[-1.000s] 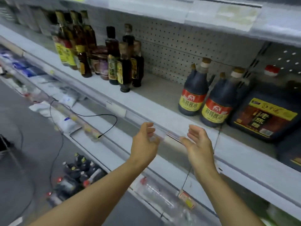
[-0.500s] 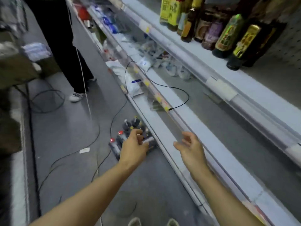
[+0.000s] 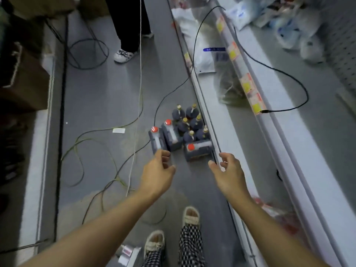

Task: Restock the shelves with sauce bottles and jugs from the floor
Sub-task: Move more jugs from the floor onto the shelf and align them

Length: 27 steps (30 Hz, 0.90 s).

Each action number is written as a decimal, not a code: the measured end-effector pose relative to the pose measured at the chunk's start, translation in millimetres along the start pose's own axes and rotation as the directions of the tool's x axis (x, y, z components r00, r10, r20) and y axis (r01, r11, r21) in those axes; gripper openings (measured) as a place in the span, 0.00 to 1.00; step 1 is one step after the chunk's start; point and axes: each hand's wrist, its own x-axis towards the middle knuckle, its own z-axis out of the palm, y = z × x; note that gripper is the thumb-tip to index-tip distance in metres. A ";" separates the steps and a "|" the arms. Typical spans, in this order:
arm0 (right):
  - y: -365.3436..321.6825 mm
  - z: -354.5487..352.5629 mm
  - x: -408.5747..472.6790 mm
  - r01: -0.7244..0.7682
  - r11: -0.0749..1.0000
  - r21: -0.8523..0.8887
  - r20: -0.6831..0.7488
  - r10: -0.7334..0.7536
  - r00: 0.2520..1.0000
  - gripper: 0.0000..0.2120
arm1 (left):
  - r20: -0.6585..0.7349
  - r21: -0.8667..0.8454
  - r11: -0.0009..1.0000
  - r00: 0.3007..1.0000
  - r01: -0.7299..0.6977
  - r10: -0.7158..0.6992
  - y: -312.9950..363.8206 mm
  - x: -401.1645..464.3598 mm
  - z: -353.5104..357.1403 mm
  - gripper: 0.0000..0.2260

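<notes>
Dark jugs [image 3: 174,136]: three, red caps, on the grey floor [image 3: 100,97] against the base of the shelving. Two stand side by side at the left of the cluster, the third sits nearer the camera, tight to the shelf base.
Sauce bottles [image 3: 189,122]: about seven dark ones with gold caps, packed upright just behind the jugs, touching each other.
Left hand [image 3: 158,172]: empty, fingers loosely curled, thumb out, hovering above and just short of the leftmost jug. No contact.
Right hand [image 3: 228,170]: empty, fingers relaxed and spread, over the shelf base edge, beside the nearest jug. No contact.
Bottom shelf [image 3: 256,151]: white, runs along the right, yellow-pink price tags [image 3: 248,87] on its rail, clear and white bags further back.
Black cable [image 3: 289,74]: loops over the shelf, plug end lying at the rail; another run drops to the floor by the jugs.
Floor cables: black and greenish loops left of the cluster, white cord [image 3: 139,74] hanging down.
Own feet [image 3: 173,230]: beige slippers, checked trousers, bottom centre.
Second person [image 3: 127,31]: dark trousers, white shoe, top of frame.
Boxes [image 3: 21,78]: brown cartons along the left edge.
</notes>
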 end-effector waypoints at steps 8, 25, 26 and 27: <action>86.9 59.3 128.3 0.095 0.969 -0.226 0.177 -0.055 0.983 0.29 | -0.006 0.061 0.991 0.993 0.116 -0.116 -54.3 110.4 108.1 0.19; 234.5 189.4 343.1 0.468 0.632 -0.618 0.298 -0.362 0.883 0.25 | -0.003 0.265 0.963 0.999 0.053 -0.054 -171.2 265.7 243.8 0.22; 238.0 193.6 348.6 0.479 0.608 -0.633 0.304 -0.374 0.876 0.23 | 0.000 0.269 0.962 0.998 0.053 -0.055 -176.4 268.5 246.2 0.23; 238.9 197.4 353.0 0.475 0.594 -0.649 0.298 -0.376 0.878 0.20 | 0.005 0.272 0.961 0.998 0.053 -0.056 -181.4 270.7 248.3 0.23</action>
